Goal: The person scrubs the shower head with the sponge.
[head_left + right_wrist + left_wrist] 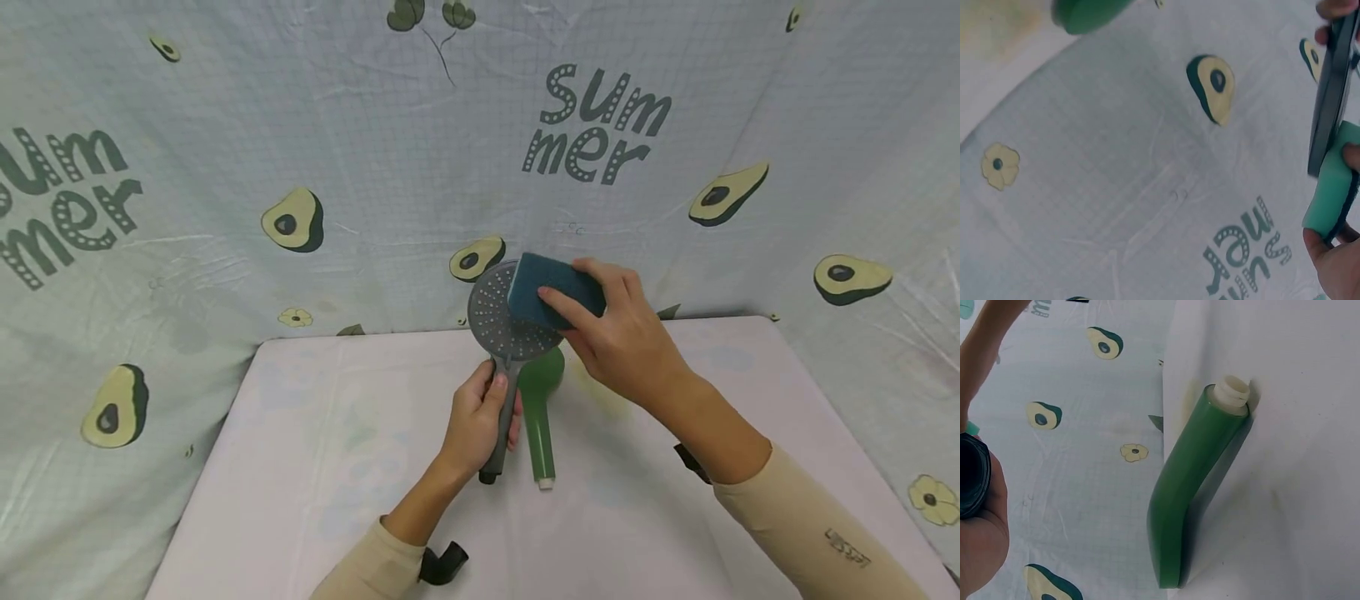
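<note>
A grey shower head (495, 321) is held upright over the table, its round nozzle face turned toward the head camera. My left hand (474, 421) grips its handle, thumb across the front. My right hand (626, 333) pinches a sponge (551, 287) with a dark blue-green scouring side. In the right wrist view the sponge's light green foam (1329, 187) touches the shower head's face (1329, 100) near its edge. Behind the grey handle, a green shower head (542, 417) lies on the table; its white threaded end (1232, 392) shows in the left wrist view.
The pale table (360, 467) stands against a cloth backdrop (375, 167) printed with avocados and lettering. A black curved piece (444, 564) is by my left sleeve. Another black object (692, 462) lies partly hidden behind my right forearm.
</note>
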A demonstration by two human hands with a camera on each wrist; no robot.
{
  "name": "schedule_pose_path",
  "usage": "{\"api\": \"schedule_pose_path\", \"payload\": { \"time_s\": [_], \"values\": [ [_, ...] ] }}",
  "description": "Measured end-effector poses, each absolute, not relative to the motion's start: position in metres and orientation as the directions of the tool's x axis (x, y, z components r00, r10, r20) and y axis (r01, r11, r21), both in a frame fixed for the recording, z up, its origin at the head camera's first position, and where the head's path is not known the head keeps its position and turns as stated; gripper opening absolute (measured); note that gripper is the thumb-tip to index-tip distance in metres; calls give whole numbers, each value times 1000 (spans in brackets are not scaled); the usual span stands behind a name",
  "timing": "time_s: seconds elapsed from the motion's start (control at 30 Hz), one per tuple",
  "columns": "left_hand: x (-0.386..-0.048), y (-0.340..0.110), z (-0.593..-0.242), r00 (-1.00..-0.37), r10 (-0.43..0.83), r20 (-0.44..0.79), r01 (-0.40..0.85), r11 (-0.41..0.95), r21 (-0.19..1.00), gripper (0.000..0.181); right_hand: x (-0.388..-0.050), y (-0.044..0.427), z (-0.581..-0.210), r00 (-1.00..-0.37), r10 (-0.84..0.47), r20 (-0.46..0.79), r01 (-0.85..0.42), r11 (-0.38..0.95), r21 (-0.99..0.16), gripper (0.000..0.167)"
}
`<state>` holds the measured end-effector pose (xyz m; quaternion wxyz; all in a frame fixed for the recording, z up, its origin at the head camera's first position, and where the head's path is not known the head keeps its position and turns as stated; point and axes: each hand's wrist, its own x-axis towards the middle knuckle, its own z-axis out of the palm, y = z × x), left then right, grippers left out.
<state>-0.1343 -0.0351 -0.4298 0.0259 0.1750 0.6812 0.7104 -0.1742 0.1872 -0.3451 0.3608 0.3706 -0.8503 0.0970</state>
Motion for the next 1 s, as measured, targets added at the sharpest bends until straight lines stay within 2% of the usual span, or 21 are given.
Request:
{"api": "schedule_pose_path", "payload": {
  "time_s": [0.2,0.47,0.63,0.87,1.0],
  "values": [
    [-132,-36,-431,-934,292,207,192,-79,978,27,-174,188,-351,-446,-536,717,-713,697,78,63],
    [-136,-38,-428,-942,256,219,190,-132,973,28,-146,170,-394,-428,-646,632,-792,605,83,51],
    [-135,-38,-426,-936,261,237,209,-132,969,31,-153,176,-375,-452,-607,654,-753,652,84,61],
    [-129,-38,-429,-940,267,215,190,-116,975,29,-177,185,-334,-486,-531,694,-675,733,88,55],
    [-128,-39,-432,-937,280,207,177,-127,976,28,-182,185,-329,-499,-520,693,-667,741,76,56]
  ]
}}
